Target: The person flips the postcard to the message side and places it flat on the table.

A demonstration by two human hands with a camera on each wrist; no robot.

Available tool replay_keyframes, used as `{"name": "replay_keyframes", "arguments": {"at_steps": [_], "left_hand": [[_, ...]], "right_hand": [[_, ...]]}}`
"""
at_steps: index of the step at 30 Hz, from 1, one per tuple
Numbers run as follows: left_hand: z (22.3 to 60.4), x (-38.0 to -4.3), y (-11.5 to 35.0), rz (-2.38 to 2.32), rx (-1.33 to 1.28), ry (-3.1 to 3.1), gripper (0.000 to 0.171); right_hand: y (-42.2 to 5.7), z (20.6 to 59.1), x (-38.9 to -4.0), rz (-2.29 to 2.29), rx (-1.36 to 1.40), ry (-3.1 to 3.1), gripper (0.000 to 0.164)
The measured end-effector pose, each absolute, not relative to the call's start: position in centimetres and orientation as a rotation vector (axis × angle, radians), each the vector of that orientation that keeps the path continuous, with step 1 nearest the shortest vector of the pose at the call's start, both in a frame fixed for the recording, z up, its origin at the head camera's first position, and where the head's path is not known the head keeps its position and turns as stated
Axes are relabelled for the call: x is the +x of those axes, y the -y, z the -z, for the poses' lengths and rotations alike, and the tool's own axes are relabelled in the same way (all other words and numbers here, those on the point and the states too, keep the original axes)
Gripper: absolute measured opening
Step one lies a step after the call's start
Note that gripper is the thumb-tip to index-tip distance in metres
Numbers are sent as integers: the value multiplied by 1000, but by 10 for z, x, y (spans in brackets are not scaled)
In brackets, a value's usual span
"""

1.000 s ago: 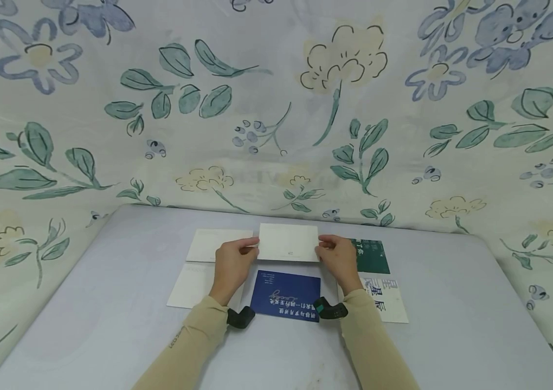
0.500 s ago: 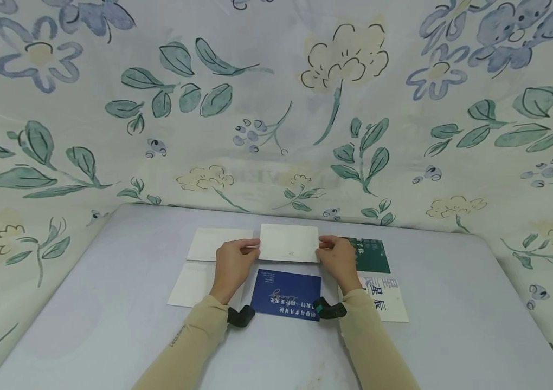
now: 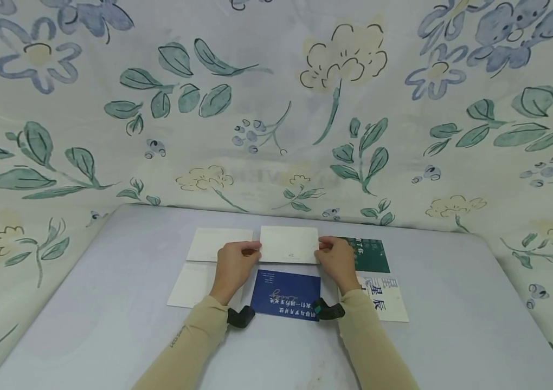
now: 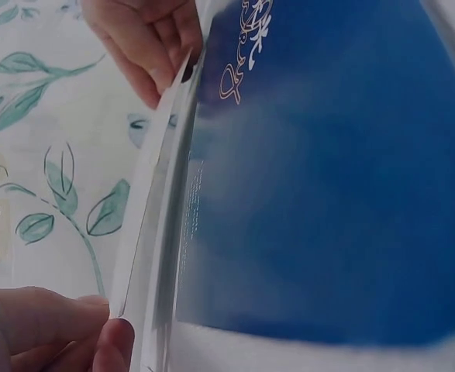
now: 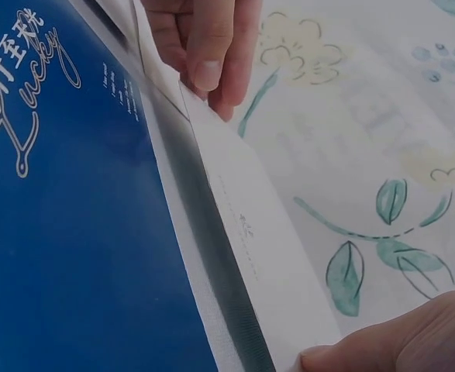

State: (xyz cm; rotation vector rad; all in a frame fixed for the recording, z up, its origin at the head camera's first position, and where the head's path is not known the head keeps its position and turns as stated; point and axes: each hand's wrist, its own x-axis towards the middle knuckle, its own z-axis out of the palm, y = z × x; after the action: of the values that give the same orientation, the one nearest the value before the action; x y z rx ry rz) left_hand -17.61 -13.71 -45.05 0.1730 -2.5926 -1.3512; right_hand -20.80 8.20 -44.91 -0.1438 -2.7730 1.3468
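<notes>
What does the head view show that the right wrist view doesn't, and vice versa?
Only the head view: the card with blue characters, the sleeves, the black wrist cameras.
Only the right wrist view: a faint line of small print on the held white card.
Both: that white card, the blue card, the left hand, the right hand, the floral cloth.

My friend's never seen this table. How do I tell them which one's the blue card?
On the pale table, find the left hand and right hand holding a white card between them. Just below that card in the head view lies the blue card. It's the only blue one, with swirly "Lucky" lettering; its neighbours are white, except one green card.
</notes>
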Motion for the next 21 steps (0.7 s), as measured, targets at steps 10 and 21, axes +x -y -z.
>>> {"name": "replay_keyframes", "arguments": {"at_steps": [10,21], "left_hand": [[450,-175,136,1336,151,2646,18],[450,-174,135,1292,150,2681,17]], "right_hand": [[-81,453,-209,-1316,-128,2799,36],[-79,452,-208,-1296,-111,2825,38]]}}
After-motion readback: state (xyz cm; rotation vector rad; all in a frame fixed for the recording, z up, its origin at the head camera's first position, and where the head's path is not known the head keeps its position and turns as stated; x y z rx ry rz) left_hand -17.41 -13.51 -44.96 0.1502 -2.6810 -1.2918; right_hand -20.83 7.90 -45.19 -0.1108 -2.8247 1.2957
